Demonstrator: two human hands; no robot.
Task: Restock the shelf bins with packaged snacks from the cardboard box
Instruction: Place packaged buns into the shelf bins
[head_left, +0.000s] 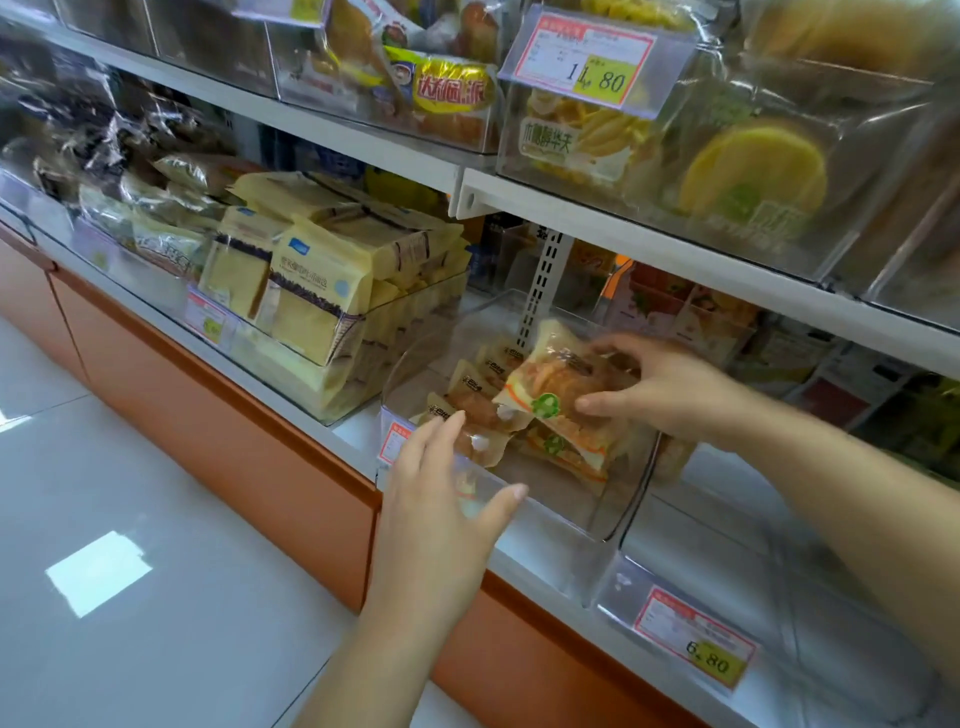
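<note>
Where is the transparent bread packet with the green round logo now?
The transparent bread packet is right of centre in the head view, gripped by the right hand in the open top of the clear plastic bin, above similar packets inside it.

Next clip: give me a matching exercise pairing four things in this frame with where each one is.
1 left hand
2 right hand
3 6.80 price tag
4 11.80 price tag

A on a bin on the upper shelf
B touching the clear bin at its front
C lowest, far right
D gripping a snack pack

Pairs: 1-B; 2-D; 3-C; 4-A
</note>
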